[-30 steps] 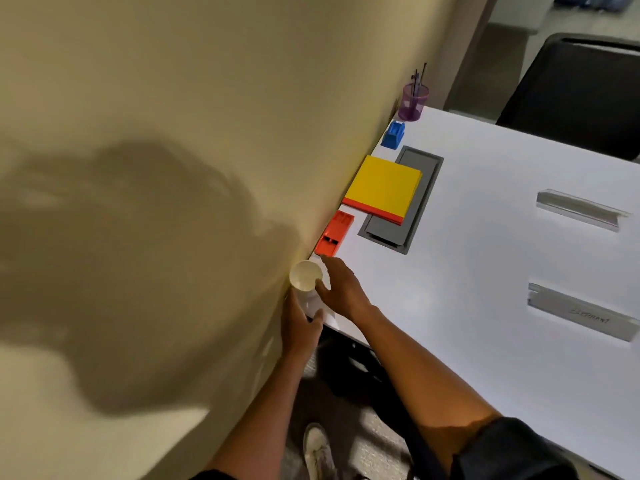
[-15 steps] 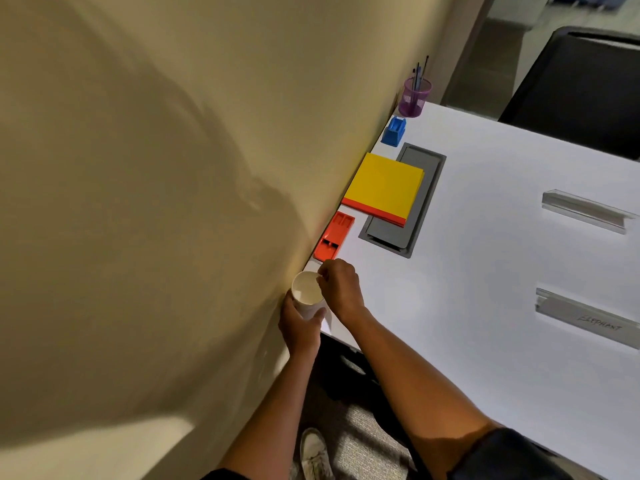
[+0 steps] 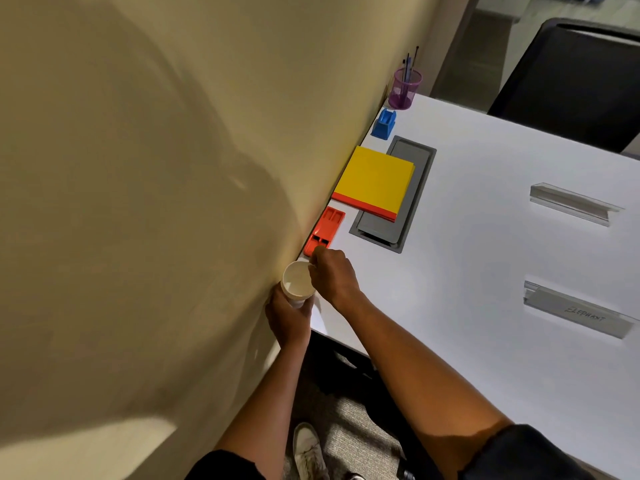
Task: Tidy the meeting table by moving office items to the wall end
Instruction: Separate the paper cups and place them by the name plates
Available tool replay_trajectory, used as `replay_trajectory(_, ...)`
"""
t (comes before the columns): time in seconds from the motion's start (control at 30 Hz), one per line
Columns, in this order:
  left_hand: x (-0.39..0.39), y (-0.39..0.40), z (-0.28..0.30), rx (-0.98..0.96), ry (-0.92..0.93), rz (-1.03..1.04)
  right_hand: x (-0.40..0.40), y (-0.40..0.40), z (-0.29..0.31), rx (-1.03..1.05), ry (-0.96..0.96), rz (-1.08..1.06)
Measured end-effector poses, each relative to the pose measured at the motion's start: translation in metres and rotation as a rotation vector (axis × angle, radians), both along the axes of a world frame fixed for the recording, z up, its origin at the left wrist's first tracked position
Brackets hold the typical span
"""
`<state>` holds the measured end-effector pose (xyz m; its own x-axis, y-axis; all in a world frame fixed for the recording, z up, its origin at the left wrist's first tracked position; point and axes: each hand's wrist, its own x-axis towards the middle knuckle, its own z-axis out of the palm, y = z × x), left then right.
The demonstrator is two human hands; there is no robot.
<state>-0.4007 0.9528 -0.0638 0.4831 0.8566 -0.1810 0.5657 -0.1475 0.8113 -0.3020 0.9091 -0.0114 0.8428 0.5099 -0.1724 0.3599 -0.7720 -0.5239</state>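
1. Since a second ago: right hand [image 3: 334, 273] has shifted from beside the cup [image 3: 297, 284] up toward the red tray [image 3: 323, 231]; cup and left hand [image 3: 289, 315] barely moved, view drifted a little.
2. Left hand grips the cup from below, fingers wrapped round its body. Cup is upright, mouth up, at the worktop [image 3: 467, 271] corner against the wall [image 3: 173, 202], partly past the near edge.
3. Right hand is curled, fingertips at the cup rim and just at the tray's near end; cannot tell whether it pinches anything.
4. Already along the wall: tray, yellow pad [image 3: 375, 180] lying partly over a grey hatch [image 3: 412, 174], blue holder [image 3: 384, 123], purple pen pot [image 3: 404, 89].
5. Two nameplates [image 3: 575, 204] [image 3: 578, 311] lie well apart from the wall, not yet moved.
6. Risk: cup set down too near the edge tips off to the floor.
7. Risk: right hand's knuckles nudge the tray out of line, or knock the cup rim while the left hand lets go.
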Motion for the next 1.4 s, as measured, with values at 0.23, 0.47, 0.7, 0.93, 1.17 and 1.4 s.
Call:
replay_trajectory(0.23,-0.008,-0.002,0.006,-0.115,-0.022,0.040,0.005,-0.012,0.024,0.163,0.057,-0.132)
replay_trajectory(0.47,-0.031,-0.017,0.016,-0.073,0.015,0.007,0.011,-0.043,0.044,0.318,0.069,-0.290)
replay_trajectory(0.7,-0.032,-0.044,0.065,0.117,-0.021,-0.105,0.003,-0.095,0.086,0.361,0.009,-0.379)
replay_trajectory(0.93,0.004,-0.105,0.113,0.020,-0.233,-0.537,-0.008,-0.182,0.121,0.348,-0.049,-0.478)
replay_trajectory(1.17,0.019,-0.198,0.147,-0.007,-0.299,-0.813,-0.031,-0.293,0.146,0.331,-0.077,-0.601)
replay_trajectory(1.4,0.008,-0.311,0.164,-0.030,-0.328,-0.985,-0.062,-0.418,0.156,0.390,-0.070,-0.693)
